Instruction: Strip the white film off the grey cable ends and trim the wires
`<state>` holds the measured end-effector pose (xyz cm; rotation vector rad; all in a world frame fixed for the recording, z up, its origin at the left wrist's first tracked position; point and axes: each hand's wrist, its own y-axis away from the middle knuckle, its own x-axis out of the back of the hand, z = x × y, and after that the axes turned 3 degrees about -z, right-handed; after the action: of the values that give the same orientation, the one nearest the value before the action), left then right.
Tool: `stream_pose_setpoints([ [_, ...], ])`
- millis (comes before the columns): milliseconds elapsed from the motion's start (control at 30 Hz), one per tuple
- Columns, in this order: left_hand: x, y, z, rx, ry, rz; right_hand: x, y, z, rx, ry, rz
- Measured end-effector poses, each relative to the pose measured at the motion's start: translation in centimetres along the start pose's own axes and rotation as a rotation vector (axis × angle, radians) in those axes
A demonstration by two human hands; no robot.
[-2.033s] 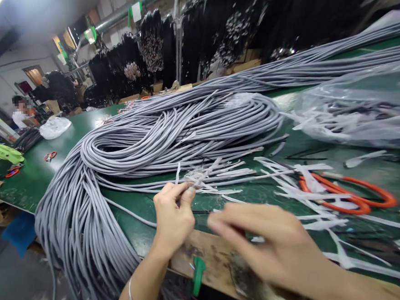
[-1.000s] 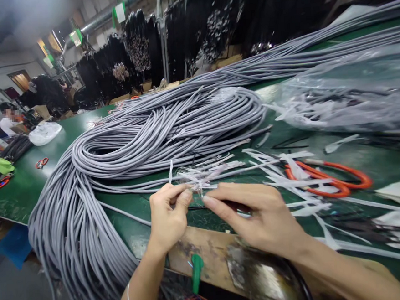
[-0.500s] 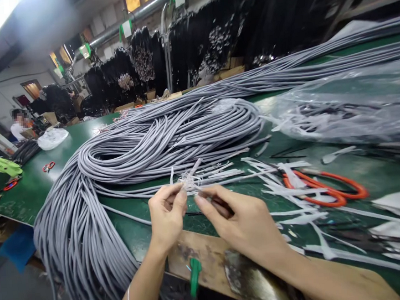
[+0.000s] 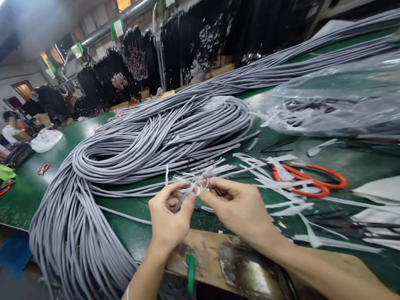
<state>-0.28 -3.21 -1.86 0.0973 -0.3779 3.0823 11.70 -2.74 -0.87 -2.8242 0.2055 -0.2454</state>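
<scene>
Overhead, dim workshop; green table (image 4: 34, 189) holds grey cables (image 4: 151, 139); apparently scissors (image 4: 312, 181).

Showing a matt, smooth grey plastic sheath on the cable bundle (image 4: 151, 144) at ten o'clock. Looking glossy and slightly worn: green table top (image 4: 28, 189). Fraying into fine, pale, fibrous strands at the cable end (image 4: 197, 185) pinched between left hand (image 4: 167, 218) and right hand (image 4: 240, 211). Gleaming in smooth orange plastic at three o'clock: scissors handles (image 4: 312, 181). Crinkling, clear and shiny, at two o'clock: plastic bag (image 4: 347, 98). Wearing rough and scuffed along the wooden table edge (image 4: 207, 254).
</scene>
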Motion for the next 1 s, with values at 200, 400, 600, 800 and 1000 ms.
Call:
stream_pose_setpoints([
  [200, 0.1, -0.2, 0.3, -0.055, 0.102, 0.096, -0.2, -1.8, 2.1, -0.267, -0.076, -0.088],
  [400, 0.8, -0.8, 0.2, 0.036, 0.234, 0.114, 0.7, -2.6, 2.5, -0.255, -0.086, 0.038],
  [600, 0.1, -0.7, 0.5, 0.104, 0.172, 0.122, 0.6, -0.2, -0.3, -0.036, -0.100, -0.204],
  [800, -0.6, -0.3, 0.1, 0.133, 0.127, 0.147, -0.2, -0.1, 0.6, -0.059, -0.089, -0.202],
  [1000, 0.3, -0.7, 0.0, 0.212, 0.189, -0.037, 0.7, -0.4, 0.6, -0.119, -0.229, -0.171],
])
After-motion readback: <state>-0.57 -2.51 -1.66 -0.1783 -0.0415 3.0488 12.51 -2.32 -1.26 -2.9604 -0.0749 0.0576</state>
